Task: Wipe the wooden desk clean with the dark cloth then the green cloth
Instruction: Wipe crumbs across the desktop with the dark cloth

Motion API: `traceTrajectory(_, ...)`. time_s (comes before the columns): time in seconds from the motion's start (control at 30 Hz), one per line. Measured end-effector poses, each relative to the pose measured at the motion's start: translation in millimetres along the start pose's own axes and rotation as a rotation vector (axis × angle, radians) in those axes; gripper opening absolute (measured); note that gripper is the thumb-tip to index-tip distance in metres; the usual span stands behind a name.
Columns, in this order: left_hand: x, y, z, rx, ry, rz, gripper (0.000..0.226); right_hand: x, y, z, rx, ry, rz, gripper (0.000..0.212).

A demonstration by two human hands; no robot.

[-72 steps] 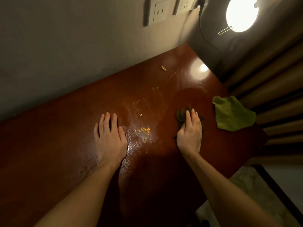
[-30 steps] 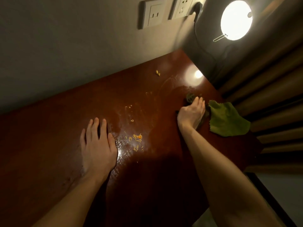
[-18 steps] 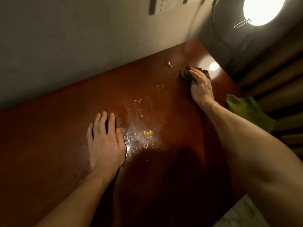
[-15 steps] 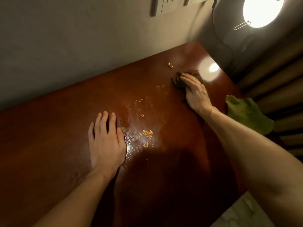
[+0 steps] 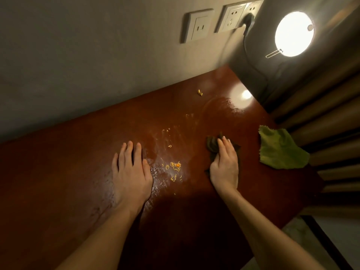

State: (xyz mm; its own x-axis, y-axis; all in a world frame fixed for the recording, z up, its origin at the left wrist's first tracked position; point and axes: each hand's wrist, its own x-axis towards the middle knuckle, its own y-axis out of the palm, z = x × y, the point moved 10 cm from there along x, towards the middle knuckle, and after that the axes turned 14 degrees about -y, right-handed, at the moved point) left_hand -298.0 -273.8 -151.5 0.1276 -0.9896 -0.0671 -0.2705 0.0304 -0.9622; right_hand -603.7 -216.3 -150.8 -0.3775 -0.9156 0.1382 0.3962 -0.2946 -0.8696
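Observation:
The reddish wooden desk runs along a grey wall. My right hand presses the dark cloth flat on the desk right of centre; most of the cloth is hidden under the palm. My left hand lies flat on the desk, fingers apart, holding nothing. Between the two hands lie small orange crumbs on a wet, streaky patch. The green cloth lies loose near the desk's right edge, apart from my right hand.
One more yellow crumb sits near the wall. Wall sockets with a plugged cable are above the desk. A round bright lamp shines at the top right. Ribbed curtain folds border the desk's right side.
My right hand has pulled the dark cloth back from the far corner near the lamp's reflection towards me, leaving a wet smear there. My left hand has stayed in place.

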Motion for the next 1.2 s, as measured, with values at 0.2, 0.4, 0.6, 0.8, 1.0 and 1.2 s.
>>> traceTrajectory(0.2, 2, 4, 3, -0.004, -0.014, -0.003, 0.060, 88, -1, -17, 0.023, 0.114, -0.068, 0.064)
traceTrajectory(0.4, 3, 12, 6, -0.005, -0.025, 0.010, 0.061, 184, 7, -21, 0.169, 0.051, -0.088, 0.066)
traceTrajectory(0.6, 4, 14, 7, 0.021, -0.025, 0.010, 0.061, 232, 29, -18, 0.234, 0.000, -0.037, 0.061)
traceTrajectory(0.8, 3, 10, 5, 0.009, -0.029, 0.012, 0.061, 224, 25, -6, 0.193, -0.023, -0.024, 0.070)
traceTrajectory(1.0, 3, 3, 6, -0.011, -0.041, 0.013, 0.060, 201, 22, -1, 0.151, 0.043, -0.042, 0.075)
traceTrajectory(1.2, 5, 6, 4, -0.030, -0.039, 0.024, 0.061, 164, 27, 3, 0.151, 0.065, -0.052, 0.074)
